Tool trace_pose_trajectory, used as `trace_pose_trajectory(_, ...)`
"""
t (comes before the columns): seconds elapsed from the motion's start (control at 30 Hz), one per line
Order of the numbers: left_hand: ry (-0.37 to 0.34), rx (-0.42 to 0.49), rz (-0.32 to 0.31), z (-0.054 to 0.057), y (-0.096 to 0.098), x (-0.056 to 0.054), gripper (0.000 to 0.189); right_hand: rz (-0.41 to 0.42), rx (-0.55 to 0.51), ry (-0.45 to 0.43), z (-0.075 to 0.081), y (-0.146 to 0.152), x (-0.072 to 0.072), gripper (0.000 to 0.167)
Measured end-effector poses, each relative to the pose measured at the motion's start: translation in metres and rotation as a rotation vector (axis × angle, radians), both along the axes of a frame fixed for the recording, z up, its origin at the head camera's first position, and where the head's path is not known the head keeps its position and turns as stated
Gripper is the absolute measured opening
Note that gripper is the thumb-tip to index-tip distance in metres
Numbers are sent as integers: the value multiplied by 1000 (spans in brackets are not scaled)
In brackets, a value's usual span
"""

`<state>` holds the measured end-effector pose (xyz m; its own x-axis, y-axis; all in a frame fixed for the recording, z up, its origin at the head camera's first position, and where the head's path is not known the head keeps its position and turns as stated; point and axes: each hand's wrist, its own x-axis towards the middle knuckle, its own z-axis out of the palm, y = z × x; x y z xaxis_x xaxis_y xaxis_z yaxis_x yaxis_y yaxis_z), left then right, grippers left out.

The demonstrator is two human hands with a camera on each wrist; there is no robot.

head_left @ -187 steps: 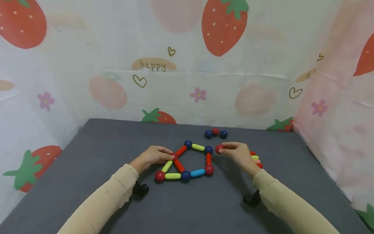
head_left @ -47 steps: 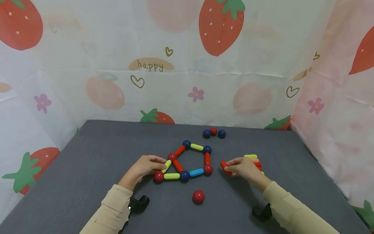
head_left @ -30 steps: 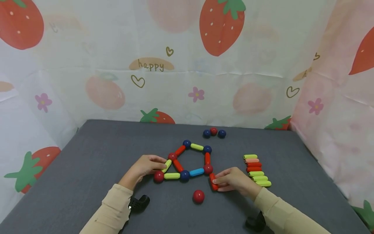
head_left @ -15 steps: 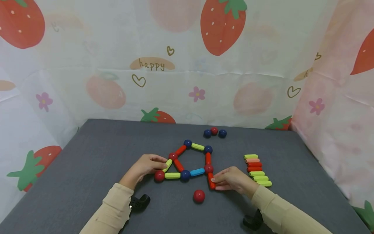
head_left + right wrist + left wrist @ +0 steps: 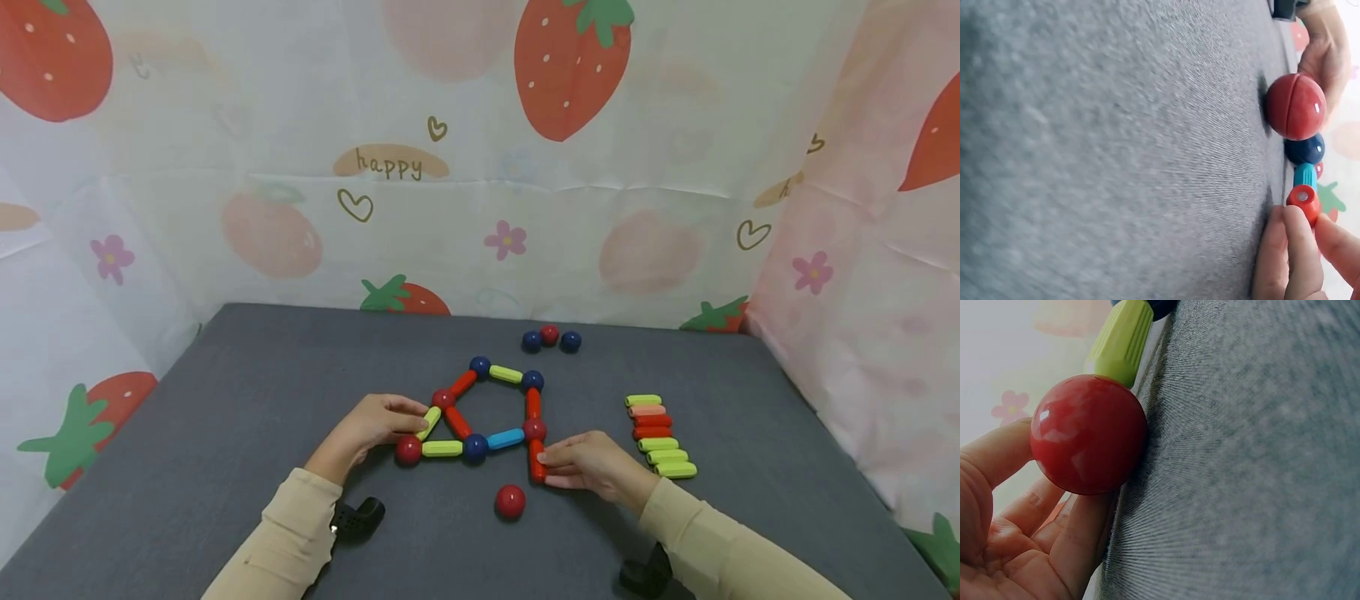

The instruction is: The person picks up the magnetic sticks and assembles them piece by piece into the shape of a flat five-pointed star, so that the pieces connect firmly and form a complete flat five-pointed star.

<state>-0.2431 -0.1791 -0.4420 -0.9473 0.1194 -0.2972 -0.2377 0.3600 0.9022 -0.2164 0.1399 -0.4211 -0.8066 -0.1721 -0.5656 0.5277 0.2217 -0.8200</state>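
My right hand point(image 5: 596, 468) pinches a red magnetic rod point(image 5: 537, 462) between thumb and fingers. The rod's far end meets the red corner ball point(image 5: 534, 430) of a flat frame; its near end, with a pale disc, faces the right wrist camera. My left hand point(image 5: 381, 427) pinches the yellow-green rod point(image 5: 430, 423) on the frame's left side, beside the red ball point(image 5: 1089, 434); in the left wrist view that ball hides the grip. The frame joins a five-sided loop and a triangle. A loose red ball point(image 5: 510, 502) lies nearer me.
Right of the frame lies a row of yellow-green, pink and red rods point(image 5: 660, 446). Two blue balls and a red ball point(image 5: 550, 336) sit at the back of the grey table point(image 5: 300, 350). A strawberry-print curtain point(image 5: 465, 250) stands behind it.
The right hand put down the red ball near the front, took a red rod from the right and brought it left against the corner ball. The left hand shifted from the junction ball to the yellow-green rod.
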Motion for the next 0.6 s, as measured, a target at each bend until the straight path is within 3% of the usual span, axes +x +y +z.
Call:
trace_pose_trajectory(0.17,11,10,-15,-1,1,0,38,36,34,-2,-1,8,8,31)
trace_pose_trajectory(0.4,2,6,-6,0,0,1,38,180,-2,3,-6,7,38,36)
trace_pose_trajectory(0.6,3,8,-7,0,0,1,37,163,-12,74,-12,-10,53,54)
